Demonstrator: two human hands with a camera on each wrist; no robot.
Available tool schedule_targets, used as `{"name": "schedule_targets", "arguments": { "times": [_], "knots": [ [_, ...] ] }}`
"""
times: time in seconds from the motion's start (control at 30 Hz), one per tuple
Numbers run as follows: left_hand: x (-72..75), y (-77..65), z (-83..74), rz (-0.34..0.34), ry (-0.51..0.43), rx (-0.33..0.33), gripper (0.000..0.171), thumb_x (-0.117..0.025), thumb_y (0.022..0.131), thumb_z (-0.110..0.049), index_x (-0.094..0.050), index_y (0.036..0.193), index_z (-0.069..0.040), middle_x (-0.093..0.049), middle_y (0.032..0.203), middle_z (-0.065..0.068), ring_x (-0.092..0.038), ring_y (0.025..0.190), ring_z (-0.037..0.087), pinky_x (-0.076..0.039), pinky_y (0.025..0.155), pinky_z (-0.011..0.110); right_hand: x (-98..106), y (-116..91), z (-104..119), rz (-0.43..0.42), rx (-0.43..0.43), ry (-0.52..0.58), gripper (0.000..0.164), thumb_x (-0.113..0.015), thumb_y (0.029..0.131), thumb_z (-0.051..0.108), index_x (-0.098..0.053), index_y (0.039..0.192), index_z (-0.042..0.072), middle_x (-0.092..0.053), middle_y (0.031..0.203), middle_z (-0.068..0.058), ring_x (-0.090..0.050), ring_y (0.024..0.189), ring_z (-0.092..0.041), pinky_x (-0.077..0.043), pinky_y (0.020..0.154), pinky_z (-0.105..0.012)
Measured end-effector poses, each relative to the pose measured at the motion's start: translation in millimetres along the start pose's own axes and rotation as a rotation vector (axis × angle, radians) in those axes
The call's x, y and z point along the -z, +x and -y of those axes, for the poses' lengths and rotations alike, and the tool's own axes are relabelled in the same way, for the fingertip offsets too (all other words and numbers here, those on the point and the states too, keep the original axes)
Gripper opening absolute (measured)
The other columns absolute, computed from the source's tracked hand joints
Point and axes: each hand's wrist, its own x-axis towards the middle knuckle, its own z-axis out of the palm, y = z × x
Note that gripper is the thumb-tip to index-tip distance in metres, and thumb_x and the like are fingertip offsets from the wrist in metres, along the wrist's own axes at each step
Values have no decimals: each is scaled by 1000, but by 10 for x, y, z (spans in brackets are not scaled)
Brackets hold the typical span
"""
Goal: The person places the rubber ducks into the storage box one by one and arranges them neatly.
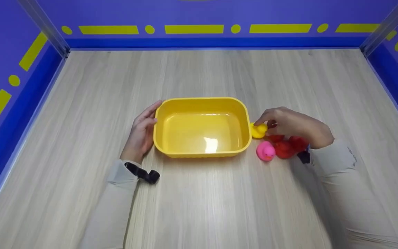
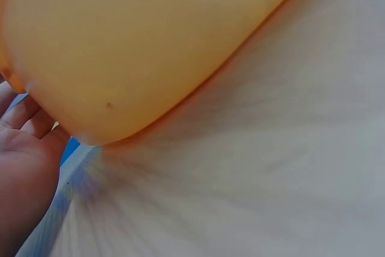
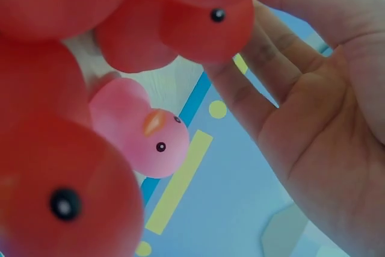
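Note:
A yellow plastic basin [image 1: 202, 154] stands on the table with nothing inside. My left hand [image 1: 143, 135] rests along its left outer wall, fingers at the far corner and thumb against the rim; the left wrist view shows the palm [image 2: 27, 173] beside the wall. Just right of the basin, my right hand [image 1: 283, 121] holds a yellow rubber duck [image 1: 259, 130] between finger and thumb. Nearer to me lies a pink rubber duck [image 1: 265, 151]. Several red rubber ducks [image 1: 284, 149] cluster under the right wrist and fill much of the right wrist view, hiding the yellow duck there.
The wood-grain table [image 1: 199, 207] is bounded by a blue back wall [image 1: 199, 14] with yellow dashes and dots, and by side walls. A black wrist camera [image 1: 147, 174] juts from the left cuff, low over the table.

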Motion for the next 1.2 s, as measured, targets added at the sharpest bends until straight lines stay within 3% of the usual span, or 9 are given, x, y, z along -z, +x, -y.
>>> {"name": "schedule_targets", "arguments": {
  "times": [0.5, 0.77, 1.03, 1.2],
  "knots": [
    [-6, -9, 9, 45, 1, 14, 59, -35, 87, 11, -31, 146, 5, -33, 154, 18, -41, 136, 21, -35, 114, 32, 71, -26, 13, -39, -54, 28, 35, -73, 82, 6, -70, 116, 14, -67, 115, -4, -66, 94, -21, -61, 74, -30],
    [-9, -24, 28, 63, 7, 20, 59, -35, 88, 12, -30, 147, 5, -32, 154, 18, -36, 140, 22, -32, 115, 32, 103, -57, -33, -66, 88, 5, 35, -73, 82, 3, -70, 116, 11, -68, 112, -8, -67, 92, -23, -60, 77, -35],
    [-8, -27, 39, 63, 6, 24, 59, -35, 87, 12, -32, 146, 5, -34, 154, 18, -37, 140, 22, -35, 114, 30, 168, -95, 27, -53, -36, 27, 37, -71, 83, 2, -70, 118, 14, -66, 116, -7, -66, 98, -25, -60, 78, -37],
    [-5, -15, 25, 75, 6, 25, 60, -35, 87, 12, -29, 146, 6, -31, 154, 19, -39, 139, 21, -35, 114, 29, 211, -100, 67, -61, -69, 18, 39, -69, 83, -2, -69, 118, 15, -65, 118, -5, -66, 100, -24, -60, 78, -37]
  ]
}}
